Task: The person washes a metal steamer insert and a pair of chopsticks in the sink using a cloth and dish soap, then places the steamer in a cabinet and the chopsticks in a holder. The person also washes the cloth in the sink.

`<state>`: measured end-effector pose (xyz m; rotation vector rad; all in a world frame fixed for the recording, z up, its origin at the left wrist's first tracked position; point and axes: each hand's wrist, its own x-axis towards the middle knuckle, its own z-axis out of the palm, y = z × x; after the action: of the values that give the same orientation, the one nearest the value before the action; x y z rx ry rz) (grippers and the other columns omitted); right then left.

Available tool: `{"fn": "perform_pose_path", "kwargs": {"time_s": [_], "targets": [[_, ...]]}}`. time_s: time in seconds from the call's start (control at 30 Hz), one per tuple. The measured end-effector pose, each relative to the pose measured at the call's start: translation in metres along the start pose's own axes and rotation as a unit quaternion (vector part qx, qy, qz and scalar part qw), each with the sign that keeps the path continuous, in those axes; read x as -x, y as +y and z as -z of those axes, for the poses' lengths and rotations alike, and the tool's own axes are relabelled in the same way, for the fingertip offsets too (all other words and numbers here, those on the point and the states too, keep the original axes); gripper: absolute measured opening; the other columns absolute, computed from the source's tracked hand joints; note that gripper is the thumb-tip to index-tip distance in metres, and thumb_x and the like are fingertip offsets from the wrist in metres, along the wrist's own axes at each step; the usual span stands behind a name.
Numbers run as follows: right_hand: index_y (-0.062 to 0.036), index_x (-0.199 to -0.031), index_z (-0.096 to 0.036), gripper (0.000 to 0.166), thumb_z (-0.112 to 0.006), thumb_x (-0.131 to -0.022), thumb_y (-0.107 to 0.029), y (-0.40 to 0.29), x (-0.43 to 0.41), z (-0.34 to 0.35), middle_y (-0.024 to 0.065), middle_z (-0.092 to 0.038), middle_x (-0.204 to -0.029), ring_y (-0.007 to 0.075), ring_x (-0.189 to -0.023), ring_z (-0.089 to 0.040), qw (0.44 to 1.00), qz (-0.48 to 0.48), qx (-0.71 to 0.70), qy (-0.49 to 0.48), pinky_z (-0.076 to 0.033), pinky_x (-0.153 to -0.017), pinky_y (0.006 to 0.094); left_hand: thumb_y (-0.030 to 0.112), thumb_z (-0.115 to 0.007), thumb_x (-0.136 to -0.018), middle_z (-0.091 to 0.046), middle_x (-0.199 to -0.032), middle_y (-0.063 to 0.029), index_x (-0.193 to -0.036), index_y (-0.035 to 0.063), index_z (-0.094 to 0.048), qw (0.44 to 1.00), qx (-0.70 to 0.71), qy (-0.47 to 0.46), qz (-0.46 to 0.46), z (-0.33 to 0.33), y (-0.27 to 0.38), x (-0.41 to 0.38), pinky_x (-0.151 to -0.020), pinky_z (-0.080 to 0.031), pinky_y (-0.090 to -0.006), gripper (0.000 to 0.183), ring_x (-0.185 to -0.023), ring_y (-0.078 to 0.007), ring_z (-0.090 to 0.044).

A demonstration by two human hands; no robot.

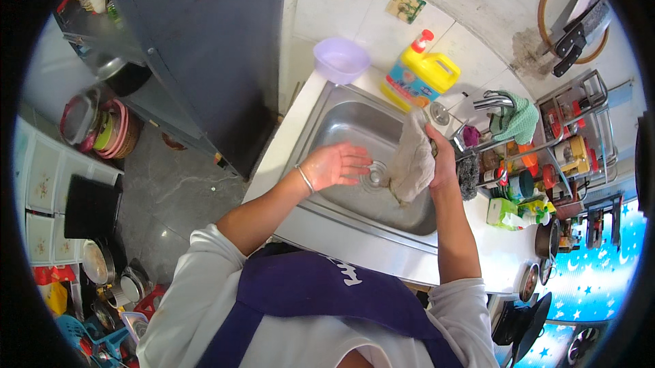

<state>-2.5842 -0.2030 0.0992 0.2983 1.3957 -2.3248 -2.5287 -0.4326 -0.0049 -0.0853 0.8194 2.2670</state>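
My right hand [442, 157] grips a wrinkled, greyish-white cloth [411, 158] by its right side. The cloth hangs over the right part of a stainless steel sink [335, 112]. My left hand [337, 166], with a bangle at its wrist, is held palm up over the sink's left part, fingers apart and holding nothing. Between the two hands the round drain [376, 174] shows at the basin's bottom. The faucet [458, 138] is at the sink's right rear, partly hidden.
A lilac plastic basin [342, 61] and a yellow detergent jug [419, 76] stand behind the sink. At right, a metal rack [563, 132] holds jars, with a green cloth [522, 117] draped on it. Knives [575, 40] hang on the wall. A dark grey cabinet [215, 51] rises at left.
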Motion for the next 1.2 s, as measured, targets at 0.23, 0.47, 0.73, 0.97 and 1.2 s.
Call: {"fn": "perform_pose_path", "kwargs": {"time_s": [0.23, 0.47, 0.73, 0.97, 1.2], "targets": [[-0.0038, -0.118, -0.055, 0.042, -0.058, -0.077, -0.011, 0.022, 0.036, -0.042, 0.0028, -0.061, -0.098, 0.0117, -0.086, -0.056, 0.964, 0.007, 0.228, -0.139, -0.046, -0.076, 0.0267, 0.036, -0.055, -0.089, -0.057, -0.119, -0.0071, -0.126, 0.0096, -0.047, 0.998, 0.007, 0.026, -0.049, -0.009, -0.029, -0.036, -0.089, -0.045, -0.042, 0.046, -0.109, -0.0221, -0.055], [0.001, -0.123, -0.047, 0.047, -0.05, -0.079, -0.013, 0.008, 0.038, -0.021, 0.0126, -0.057, -0.114, 0.0233, -0.102, -0.057, 0.99, 0.058, 0.008, -0.129, -0.045, -0.091, 0.0357, 0.048, -0.062, -0.082, -0.05, -0.127, -0.0002, -0.132, 0.0218, -0.041, 0.982, 0.08, 0.148, -0.081, -0.01, -0.019, -0.036, -0.095, -0.033, -0.0565, 0.06, -0.119, -0.0197, -0.042], [0.0017, -0.123, -0.048, 0.049, -0.049, -0.076, -0.008, 0.008, 0.022, 0.043, 0.0134, -0.058, -0.114, 0.0239, -0.103, -0.057, 0.994, 0.064, 0.01, -0.083, -0.045, -0.092, 0.0347, 0.034, -0.053, -0.091, -0.057, -0.122, -0.0107, -0.124, 0.0027, -0.05, 0.988, 0.067, 0.017, -0.139, -0.008, 0.031, -0.003, -0.098, -0.039, -0.0475, 0.046, -0.114, -0.0246, -0.054], [-0.0005, -0.123, -0.051, 0.05, -0.048, -0.073, 0.002, 0.001, 0.018, 0.059, 0.0087, -0.06, -0.111, 0.0216, -0.101, -0.059, 0.993, 0.062, 0.098, -0.029, -0.046, -0.089, 0.033, 0.011, -0.059, -0.082, -0.062, -0.108, -0.0115, -0.115, -0.0006, -0.054, 0.963, -0.188, 0.13, -0.141, -0.007, 0.05, 0.012, -0.084, -0.05, -0.042, 0.035, -0.098, -0.0225, -0.062], [-0.003, -0.119, -0.054, 0.041, -0.058, -0.079, -0.01, 0.029, 0.073, -0.068, 0.0134, -0.056, -0.117, 0.0297, -0.101, -0.057, 0.654, 0.384, 0.575, -0.307, -0.046, -0.088, 0.0363, 0.025, -0.054, -0.091, -0.057, -0.119, -0.01, -0.128, 0.0027, -0.046, 0.955, -0.125, 0.044, -0.266, 0.013, 0.01, -0.008, -0.088, -0.047, -0.0311, 0.044, -0.105, -0.0212, -0.057]]}}
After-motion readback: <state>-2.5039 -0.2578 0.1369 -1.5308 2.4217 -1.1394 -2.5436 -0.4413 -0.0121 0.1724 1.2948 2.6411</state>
